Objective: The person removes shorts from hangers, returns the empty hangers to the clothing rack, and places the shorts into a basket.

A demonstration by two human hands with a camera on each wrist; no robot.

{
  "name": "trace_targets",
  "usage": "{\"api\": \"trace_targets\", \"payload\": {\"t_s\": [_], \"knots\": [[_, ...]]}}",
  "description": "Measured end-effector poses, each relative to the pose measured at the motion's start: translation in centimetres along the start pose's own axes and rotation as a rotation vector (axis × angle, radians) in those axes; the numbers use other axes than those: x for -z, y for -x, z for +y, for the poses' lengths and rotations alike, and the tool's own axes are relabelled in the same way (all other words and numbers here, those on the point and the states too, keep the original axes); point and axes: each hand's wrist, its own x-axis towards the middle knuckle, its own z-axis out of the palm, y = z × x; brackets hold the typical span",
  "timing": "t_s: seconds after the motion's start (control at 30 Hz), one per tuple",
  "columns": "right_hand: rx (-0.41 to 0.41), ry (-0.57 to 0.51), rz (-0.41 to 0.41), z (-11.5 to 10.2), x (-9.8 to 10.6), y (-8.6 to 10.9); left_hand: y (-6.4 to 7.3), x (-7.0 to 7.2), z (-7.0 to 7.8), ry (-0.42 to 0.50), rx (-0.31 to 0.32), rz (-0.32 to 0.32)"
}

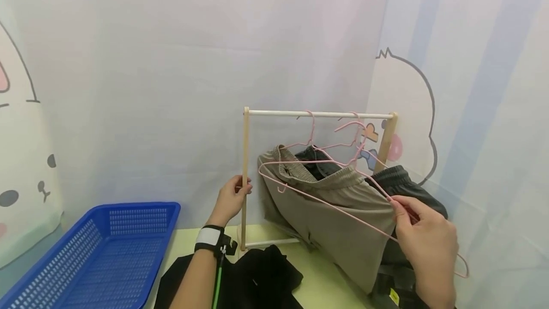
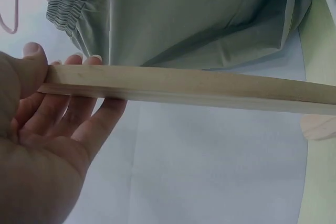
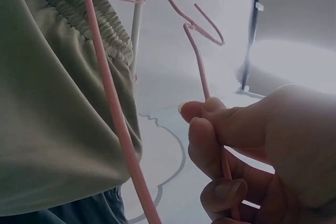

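Note:
My left hand (image 1: 230,199) grips the upright wooden post (image 1: 246,147) of a small clothes rack, thumb on one side and fingers behind, as the left wrist view shows. My right hand (image 1: 426,237) pinches the sloping arm of a pink wire hanger (image 1: 317,199). This hanger carries no garment; its hook (image 3: 210,27) points up, in front of the rack. Behind it, khaki pants (image 1: 326,218) with an elastic waistband hang on another pink hanger (image 1: 312,130) from the white bar (image 1: 279,113). Dark pants (image 1: 411,187) hang farther right, partly hidden by the khaki pair.
A blue plastic basket (image 1: 128,207) stands at the left. Black fabric (image 1: 266,275) lies bunched on the pale green tabletop (image 1: 317,271) below the rack, partly behind my left forearm. Curtains with cartoon prints (image 1: 171,85) enclose the back and sides.

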Motion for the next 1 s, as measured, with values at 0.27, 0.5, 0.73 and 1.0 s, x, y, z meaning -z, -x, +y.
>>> {"api": "trace_targets", "payload": {"t_s": [0.27,0.5,0.73,1.0], "knots": [[-0.031,0.025,-0.074,-1.1,0.2,0.2,-0.6,-0.7,-0.1,0.0,-0.023,-0.001],[0.0,0.017,-0.053,-2.4,-0.1,0.5,-0.4,-0.2,-0.5,0.007,-0.002,0.018],[0.13,-0.004,-0.014,-5.1,-1.7,-1.0,-0.6,0.4,-0.2,0.015,-0.008,0.008],[0.145,-0.016,-0.134,-9.3,-4.0,-4.1,-0.5,-0.1,-0.6,0.014,0.006,-0.002]]}}
